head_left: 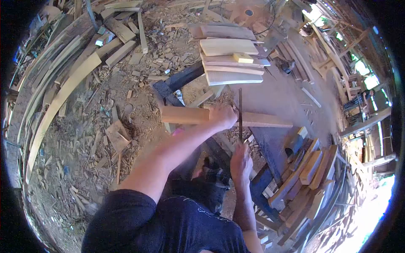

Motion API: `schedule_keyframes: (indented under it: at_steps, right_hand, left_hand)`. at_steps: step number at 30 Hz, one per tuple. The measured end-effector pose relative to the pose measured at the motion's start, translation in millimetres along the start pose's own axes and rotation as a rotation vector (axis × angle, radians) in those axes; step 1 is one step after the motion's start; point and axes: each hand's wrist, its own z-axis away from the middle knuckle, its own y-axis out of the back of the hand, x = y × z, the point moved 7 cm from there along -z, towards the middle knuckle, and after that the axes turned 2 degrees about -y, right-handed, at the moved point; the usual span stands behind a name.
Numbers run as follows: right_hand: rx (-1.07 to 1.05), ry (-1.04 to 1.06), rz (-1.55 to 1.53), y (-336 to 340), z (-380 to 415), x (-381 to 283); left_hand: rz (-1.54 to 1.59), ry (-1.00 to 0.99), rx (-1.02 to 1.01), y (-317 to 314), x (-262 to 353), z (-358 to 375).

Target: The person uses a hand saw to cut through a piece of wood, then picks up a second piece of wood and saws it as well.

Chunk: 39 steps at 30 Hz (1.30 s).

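A squared wooden beam (pixel 183 114) lies crosswise in front of me over a dark frame. My left hand (pixel 224 115) is closed over the beam's upper side near its middle. Just right of those fingers, a handsaw (pixel 240 126) crosses the beam, its thin dark blade seen almost edge-on and pointing away from me. My right hand (pixel 241 163) is wrapped round the near end of the saw, below the beam; the fingers cover the handle. Beyond the cut line, the beam's paler right part (pixel 268 119) runs on to the right.
Several planks (pixel 231 46) are stacked at the far side, with a small block (pixel 243 57) on top. Cut wood pieces (pixel 310 168) are piled to the right. Dark timbers (pixel 168 90) form the support. Long boards (pixel 63 95) lie at left over ground strewn with offcuts (pixel 97 156).
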Motion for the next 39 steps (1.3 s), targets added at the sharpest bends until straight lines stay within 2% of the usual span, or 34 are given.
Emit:
schedule_keyframes:
  at_steps: [4,6,7,9,11,15,21,24,26,30,32,35,39]
  right_hand:
    - [-0.054,-0.068,0.066,-10.8,-27.8,-2.8]
    - [0.065,0.158,0.027,-0.6,-11.3,-9.2]
    - [0.071,0.168,0.028,-2.0,-5.4,-5.5]
    - [0.042,0.046,0.097,-4.5,2.8,10.8]
    - [0.030,0.026,0.106,-5.3,-4.9,8.6]
    - [0.012,0.076,0.097,-10.6,-31.3,-6.1]
    - [-0.015,0.034,0.093,-5.0,-0.9,8.1]
    - [0.056,0.101,0.054,-5.2,-18.9,-0.9]
    - [0.047,0.067,0.090,-11.5,-41.7,-6.7]
    - [0.043,0.166,0.085,-12.6,-18.2,4.3]
    - [0.047,0.101,0.111,-5.7,-3.4,11.2]
    - [0.021,0.159,0.136,-10.5,-14.0,5.7]
    - [0.043,0.071,0.133,-11.6,-39.6,-6.3]
  left_hand:
    - [0.015,-0.003,0.034,-6.0,-2.7,-4.2]
    - [0.004,-0.009,0.020,-3.3,-3.9,-2.6]
    - [-0.050,-0.052,0.030,-2.6,-1.2,-0.8]
    - [-0.094,-0.085,0.041,-6.3,-0.6,-5.3]
    - [-0.018,-0.073,0.056,-17.3,-8.1,-9.9]
    - [-0.042,-0.131,-0.006,2.1,9.4,4.0]
    - [-0.117,-0.014,0.117,-14.1,-7.8,-6.3]
    - [-0.152,-0.054,-0.009,-10.4,-0.7,-7.2]
    - [0.111,0.045,-0.102,-8.1,-4.2,-7.1]
    - [-0.064,-0.015,-0.045,-8.1,-2.4,-6.9]
    - [-0.179,-0.013,0.095,-3.9,-1.5,-4.4]
    - [-0.146,-0.068,0.010,6.4,7.2,2.1]
    - [-0.037,-0.031,0.017,-12.7,-6.2,-11.3]
